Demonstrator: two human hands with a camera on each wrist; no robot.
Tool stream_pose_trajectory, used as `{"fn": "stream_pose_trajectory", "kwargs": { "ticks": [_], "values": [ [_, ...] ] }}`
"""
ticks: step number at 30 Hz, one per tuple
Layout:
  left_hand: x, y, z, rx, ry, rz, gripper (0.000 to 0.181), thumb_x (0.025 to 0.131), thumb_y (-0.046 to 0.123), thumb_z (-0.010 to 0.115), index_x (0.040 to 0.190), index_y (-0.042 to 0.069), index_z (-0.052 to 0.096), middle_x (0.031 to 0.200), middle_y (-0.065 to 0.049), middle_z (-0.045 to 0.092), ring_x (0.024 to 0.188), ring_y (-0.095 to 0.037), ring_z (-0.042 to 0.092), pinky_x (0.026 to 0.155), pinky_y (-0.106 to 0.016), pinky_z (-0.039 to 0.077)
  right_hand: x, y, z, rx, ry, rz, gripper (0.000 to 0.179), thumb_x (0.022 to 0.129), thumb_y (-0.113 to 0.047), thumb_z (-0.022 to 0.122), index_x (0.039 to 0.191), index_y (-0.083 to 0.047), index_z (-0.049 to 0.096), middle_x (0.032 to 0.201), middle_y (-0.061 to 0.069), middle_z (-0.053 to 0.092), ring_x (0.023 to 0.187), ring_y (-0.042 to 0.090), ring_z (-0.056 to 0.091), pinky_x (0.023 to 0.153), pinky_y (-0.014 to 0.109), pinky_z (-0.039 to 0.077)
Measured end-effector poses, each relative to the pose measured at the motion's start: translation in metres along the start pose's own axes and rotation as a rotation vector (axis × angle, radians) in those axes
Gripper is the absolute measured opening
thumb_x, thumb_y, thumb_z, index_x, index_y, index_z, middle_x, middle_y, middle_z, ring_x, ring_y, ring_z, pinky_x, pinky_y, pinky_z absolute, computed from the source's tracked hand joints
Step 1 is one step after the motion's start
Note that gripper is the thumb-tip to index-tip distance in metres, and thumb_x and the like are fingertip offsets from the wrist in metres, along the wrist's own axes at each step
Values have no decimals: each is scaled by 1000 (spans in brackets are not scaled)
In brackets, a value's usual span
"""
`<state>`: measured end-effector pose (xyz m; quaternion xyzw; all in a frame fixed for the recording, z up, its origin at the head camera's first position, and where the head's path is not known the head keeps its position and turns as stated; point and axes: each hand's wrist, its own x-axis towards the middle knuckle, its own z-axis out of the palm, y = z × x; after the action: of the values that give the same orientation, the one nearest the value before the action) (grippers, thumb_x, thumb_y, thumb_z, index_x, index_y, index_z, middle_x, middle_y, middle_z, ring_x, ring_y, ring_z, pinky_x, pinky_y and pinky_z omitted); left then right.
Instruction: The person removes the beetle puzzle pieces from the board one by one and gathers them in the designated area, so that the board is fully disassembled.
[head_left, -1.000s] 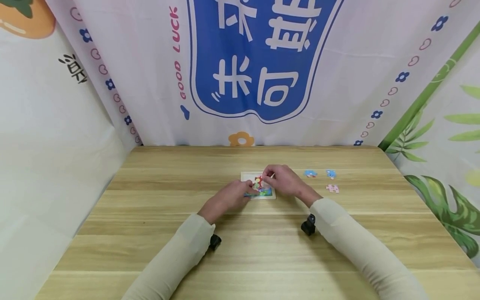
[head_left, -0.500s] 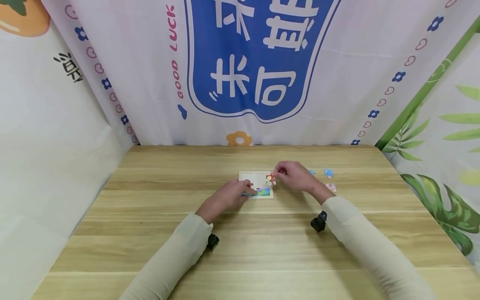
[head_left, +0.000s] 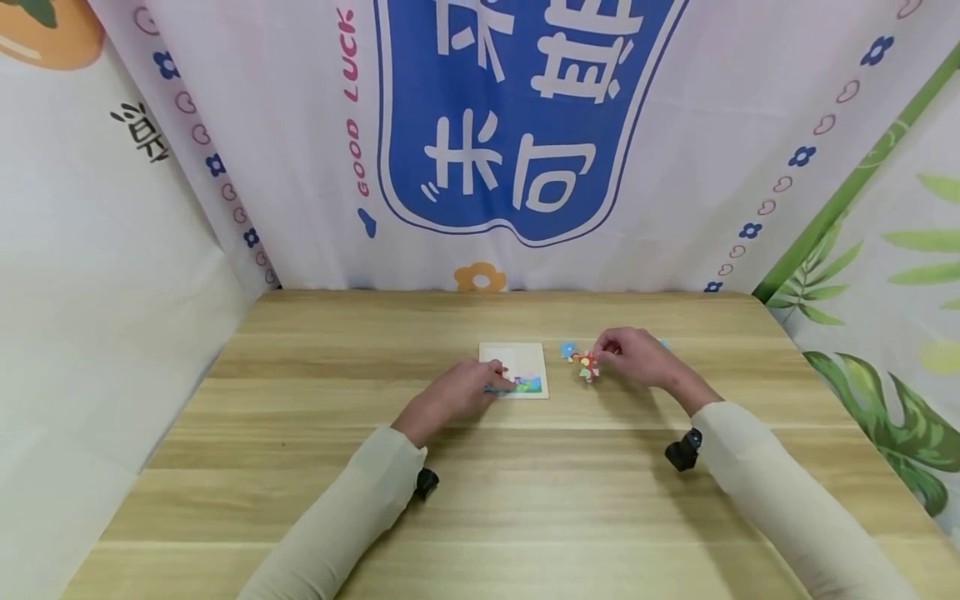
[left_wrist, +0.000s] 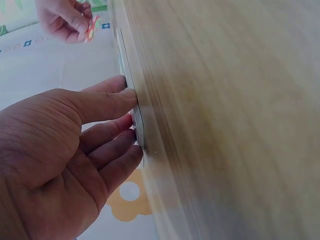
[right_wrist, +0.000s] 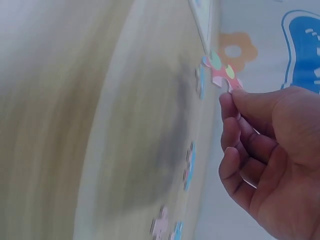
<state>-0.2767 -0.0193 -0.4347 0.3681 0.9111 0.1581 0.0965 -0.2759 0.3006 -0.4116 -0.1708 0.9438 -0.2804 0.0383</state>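
My right hand (head_left: 637,357) pinches a red jigsaw piece (head_left: 588,367) with green and yellow spots between thumb and fingertips. In the right wrist view that jigsaw piece (right_wrist: 223,71) is held up off the table, beside a blue piece (right_wrist: 200,82) that lies flat. To the left, a white-framed puzzle board (head_left: 542,358) has a colourful strip of picture along its near side. My left hand (head_left: 468,390) rests on the board's near left part, hiding that corner. Its thumb and fingers (left_wrist: 112,102) touch the board, extended and slightly bent.
Loose pieces lie right of the board: a blue one (head_left: 568,350) and, in the right wrist view, a blue and pink one (right_wrist: 190,167), a pink one (right_wrist: 160,225) and another blue one (right_wrist: 176,231). A printed cloth (head_left: 315,167) hangs behind the wooden table (head_left: 525,500).
My right hand has moved right, carrying the red jigsaw piece from over the board to the table beside it. The left hand has stayed on the board.
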Motion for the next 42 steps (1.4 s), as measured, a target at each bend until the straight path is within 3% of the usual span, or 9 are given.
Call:
{"fn": "stream_pose_trajectory", "kwargs": {
  "ticks": [18,27,38,42],
  "values": [
    [-1,-1,3,-16,2,-20,35,99,5,69,131,15,72,130,-5,63,103,-23,59,82,-29,48,-26,33,-25,12,-60,108,12,102,-4,58,99,0,68,87,10,65,71,21,58,64,33,48],
    [-1,-1,4,-25,12,-18,34,99,4,69,131,15,72,128,-5,64,100,-21,60,80,-28,48,-26,41,-23,19,-80,135,11,102,-3,57,100,1,68,86,8,64,71,22,59,62,33,48],
    [-1,0,3,-45,18,-18,34,99,3,69,130,13,72,136,-8,62,117,-28,61,89,-31,51,-23,44,-17,-21,-62,121,12,102,-7,60,98,-1,70,87,7,66,71,17,56,64,34,47],
    [-2,-2,4,-37,21,-11,34,98,3,70,130,13,72,133,-7,63,110,-25,63,84,-29,51,-20,45,-15,-41,-67,134,12,102,-7,60,98,-1,70,85,6,65,69,16,56,64,35,46]
  ]
}}
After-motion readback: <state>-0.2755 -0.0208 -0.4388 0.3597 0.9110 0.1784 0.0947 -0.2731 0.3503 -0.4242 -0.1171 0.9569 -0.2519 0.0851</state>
